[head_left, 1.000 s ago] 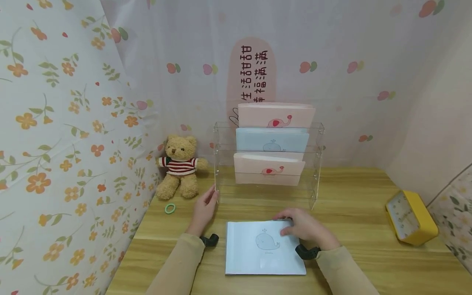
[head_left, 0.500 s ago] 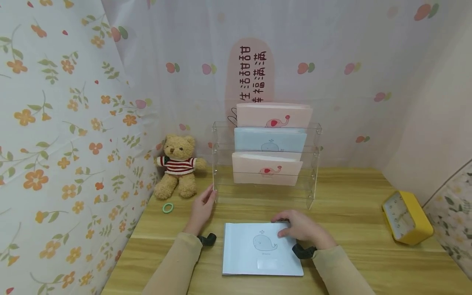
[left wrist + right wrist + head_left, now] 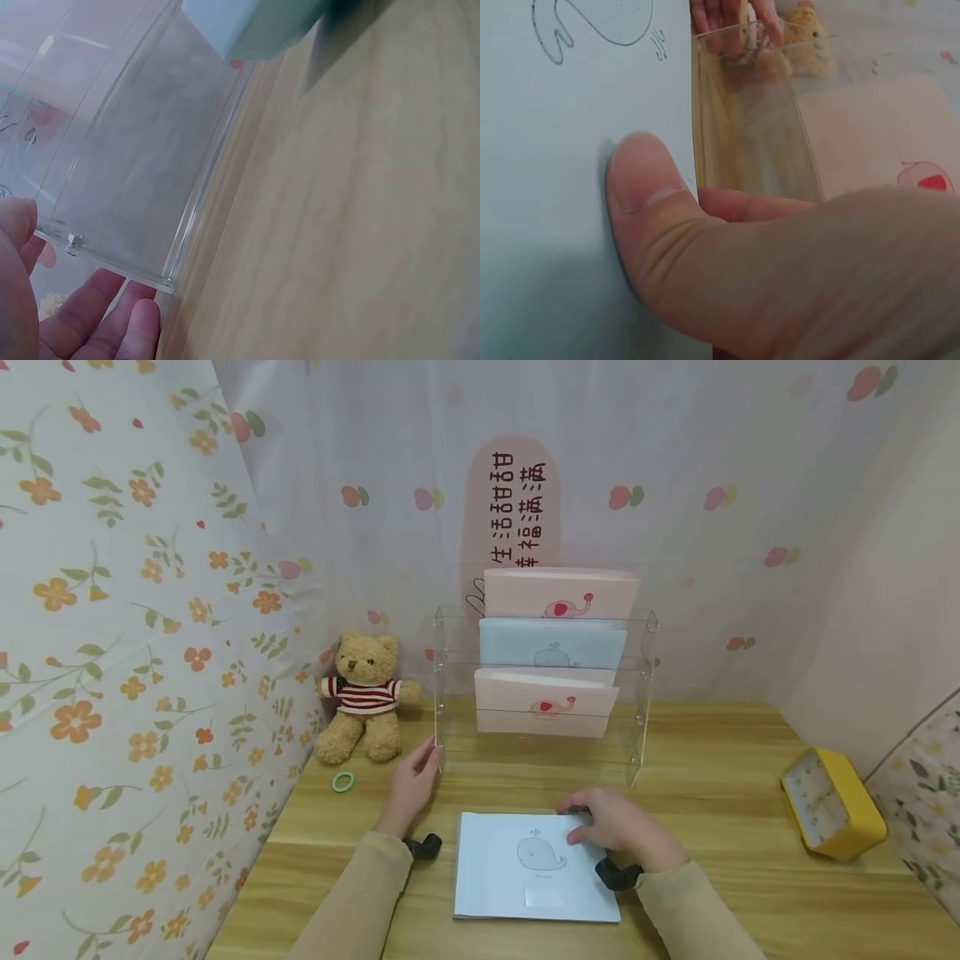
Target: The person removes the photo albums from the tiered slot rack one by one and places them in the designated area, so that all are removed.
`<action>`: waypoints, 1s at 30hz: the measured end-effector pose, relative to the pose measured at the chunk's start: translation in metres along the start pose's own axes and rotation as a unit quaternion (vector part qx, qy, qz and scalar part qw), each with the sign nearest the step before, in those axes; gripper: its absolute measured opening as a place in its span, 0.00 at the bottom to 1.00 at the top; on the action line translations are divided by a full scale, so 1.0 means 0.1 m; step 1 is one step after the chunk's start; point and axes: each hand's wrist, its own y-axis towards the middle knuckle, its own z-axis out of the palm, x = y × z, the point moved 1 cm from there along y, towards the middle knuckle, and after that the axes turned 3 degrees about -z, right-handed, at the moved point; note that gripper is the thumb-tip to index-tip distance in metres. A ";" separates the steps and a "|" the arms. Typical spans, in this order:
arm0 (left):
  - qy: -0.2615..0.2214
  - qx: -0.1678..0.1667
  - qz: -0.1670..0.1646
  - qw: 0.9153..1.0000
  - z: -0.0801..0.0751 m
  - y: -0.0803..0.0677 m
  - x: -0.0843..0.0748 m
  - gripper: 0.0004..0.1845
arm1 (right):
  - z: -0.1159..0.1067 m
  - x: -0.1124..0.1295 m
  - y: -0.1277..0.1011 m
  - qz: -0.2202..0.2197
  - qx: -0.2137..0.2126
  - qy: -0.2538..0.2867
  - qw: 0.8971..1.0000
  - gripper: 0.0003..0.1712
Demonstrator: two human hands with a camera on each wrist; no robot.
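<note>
In the head view a light blue booklet [image 3: 510, 868] with a whale drawing lies flat on the wooden table. My right hand [image 3: 611, 827] pinches its far right edge. In the right wrist view the thumb [image 3: 645, 172] presses on the cover, and the other fingers are mostly hidden past the edge. Behind the booklet stands a clear acrylic rack [image 3: 540, 756]. It bears two pink booklets, the upper one [image 3: 517, 595] and the lower one [image 3: 498, 710], with a blue booklet [image 3: 510, 645] between them. My left hand [image 3: 412, 781] grips the rack's left side panel low down, its fingers around the edge.
Left of the rack a teddy bear [image 3: 366, 697] in a striped shirt sits against the curtain. A green ring [image 3: 342, 782] lies in front of it. On the right stands a yellow clock [image 3: 836, 802]. Patterned curtains [image 3: 712, 527] hang at the back and left.
Both hands keep their places on the booklet and the rack. Only the head view shifts slightly.
</note>
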 end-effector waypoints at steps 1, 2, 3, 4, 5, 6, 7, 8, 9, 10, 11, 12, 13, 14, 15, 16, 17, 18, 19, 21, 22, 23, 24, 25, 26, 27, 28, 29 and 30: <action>0.001 0.000 -0.003 1.000 0.00 0.00 0.00 0.26 | 0.00 0.01 0.00 0.001 -0.001 -0.004 1.000 0.21; 0.003 0.001 -0.005 1.000 0.00 0.00 0.00 0.26 | 0.00 0.01 0.00 0.003 -0.001 -0.007 1.000 0.20; 0.004 0.001 -0.008 1.000 0.00 0.00 0.00 0.26 | 0.00 0.01 0.00 0.002 -0.003 -0.010 1.000 0.20; 0.005 0.001 -0.009 1.000 0.01 0.00 0.00 0.26 | -0.01 0.02 -0.01 0.002 -0.004 -0.012 1.000 0.20; 0.006 0.000 -0.010 1.000 0.01 0.00 -0.01 0.26 | -0.01 0.02 -0.01 -0.001 -0.005 -0.018 1.000 0.20; 0.006 -0.001 -0.009 1.000 0.01 0.00 -0.01 0.26 | -0.02 0.03 -0.01 -0.001 -0.007 -0.018 1.000 0.20; 0.006 -0.001 -0.006 1.000 0.01 0.01 -0.02 0.25 | -0.02 0.03 -0.01 -0.002 -0.010 -0.020 1.000 0.20; 0.007 -0.003 -0.002 1.000 0.01 0.01 -0.03 0.25 | -0.03 0.03 -0.01 -0.002 -0.012 -0.020 1.000 0.20; 0.007 -0.004 0.002 1.000 0.01 0.02 -0.04 0.25 | -0.04 0.03 -0.01 -0.003 -0.014 -0.021 1.000 0.20; 0.007 -0.005 0.006 1.000 0.02 0.02 -0.05 0.25 | -0.05 0.03 -0.01 -0.004 -0.015 -0.021 1.000 0.20; 0.005 -0.006 0.007 1.000 0.01 0.02 -0.06 0.25 | -0.06 0.03 -0.01 -0.005 -0.015 -0.021 1.000 0.20; 0.004 -0.006 0.007 1.000 0.01 0.02 -0.06 0.25 | -0.07 0.02 -0.02 -0.006 -0.016 -0.018 1.000 0.20; 0.003 -0.007 0.006 1.000 0.01 0.02 -0.06 0.25 | -0.09 0.01 -0.02 -0.009 -0.019 -0.017 1.000 0.19; 0.001 -0.007 0.003 1.000 0.01 0.02 -0.06 0.25 | -0.11 0.01 -0.03 -0.014 -0.024 -0.014 1.000 0.19; 0.000 -0.006 0.000 1.000 0.01 0.01 -0.05 0.25 | -0.15 0.01 -0.04 -0.025 -0.036 -0.012 0.999 0.18; 0.002 -0.005 -0.002 1.000 0.01 0.01 -0.03 0.25 | -0.20 0.01 -0.05 -0.036 -0.053 -0.006 0.998 0.18; 0.003 -0.005 -0.002 1.000 0.02 0.01 -0.02 0.24 | -0.25 0.02 -0.05 -0.049 -0.080 -0.002 0.996 0.16; 0.004 -0.004 -0.002 1.000 0.02 0.01 -0.01 0.24 | -0.32 0.03 -0.05 -0.062 -0.115 0.002 0.991 0.16; 0.003 -0.002 -0.003 1.000 0.03 0.01 0.00 0.24 | -0.40 0.05 -0.05 -0.074 -0.153 0.008 0.985 0.15; 0.000 -0.001 -0.003 1.000 0.03 0.00 0.01 0.24 | -0.58 0.10 -0.04 -0.093 -0.240 0.009 0.966 0.14; -0.001 -0.002 -0.002 1.000 0.03 0.00 0.02 0.24 | -0.68 0.12 -0.02 -0.094 -0.279 0.010 0.956 0.14; -0.004 -0.003 -0.003 1.000 0.03 -0.01 0.02 0.24 | -0.77 0.15 -0.01 -0.090 -0.315 0.005 0.945 0.16; -0.008 -0.005 -0.005 1.000 0.02 -0.01 0.02 0.24 | -0.87 0.17 0.01 -0.085 -0.340 0.002 0.937 0.18; -0.010 -0.006 -0.008 1.000 0.02 -0.01 0.02 0.24 | -0.96 0.19 0.03 -0.077 -0.356 -0.001 0.931 0.21; -0.010 -0.007 -0.009 1.000 0.01 -0.02 0.01 0.24 | -1.04 0.20 0.06 -0.066 -0.365 -0.005 0.929 0.24; -0.009 -0.008 -0.009 1.000 0.00 -0.02 0.01 0.24 | -1.12 0.21 0.08 -0.054 -0.365 -0.009 0.930 0.28; -0.007 -0.007 -0.009 1.000 0.00 -0.02 0.00 0.24 | -1.19 0.22 0.11 -0.043 -0.358 -0.011 0.933 0.32; -0.008 -0.007 -0.010 1.000 0.00 -0.02 -0.01 0.24 | -1.24 0.23 0.14 -0.035 -0.347 -0.013 0.937 0.35; -0.006 -0.007 -0.009 1.000 -0.01 -0.02 -0.02 0.24 | -1.29 0.23 0.17 -0.029 -0.332 -0.011 0.943 0.38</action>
